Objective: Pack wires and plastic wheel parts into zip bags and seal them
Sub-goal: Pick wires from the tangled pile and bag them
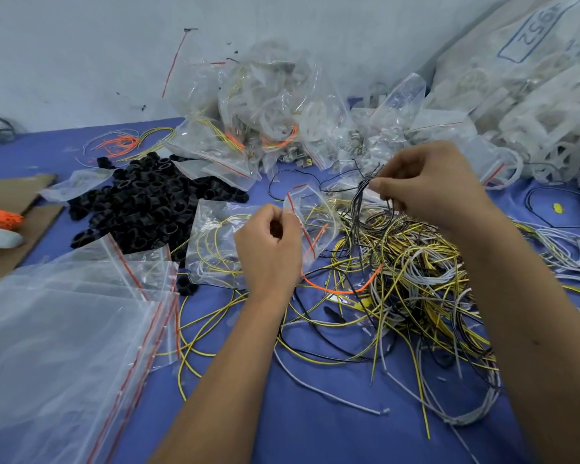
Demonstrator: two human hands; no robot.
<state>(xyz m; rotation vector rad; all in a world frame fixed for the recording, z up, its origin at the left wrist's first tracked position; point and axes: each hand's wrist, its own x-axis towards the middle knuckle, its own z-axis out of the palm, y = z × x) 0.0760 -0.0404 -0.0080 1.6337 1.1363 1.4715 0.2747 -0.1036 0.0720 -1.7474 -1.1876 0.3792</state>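
1. Left hand (pixel 268 242) pinches a small zip bag (pixel 310 214) by its rim, just left of the wire pile (pixel 406 262).
2. Right hand (pixel 426 182) pinches a dark wire bundle (pixel 362 195), lifted above the pile w/ strands hanging down.
3. Bag mouth sits just left of the bundle; right hand is nearer it.

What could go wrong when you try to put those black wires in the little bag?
The black wires pinched by the right hand hang into the tangled wire pile, so lifting them may drag yellow and grey ones along. The small zip bag in the left hand looks floppy with a narrow mouth, so wire ends might miss or poke out.
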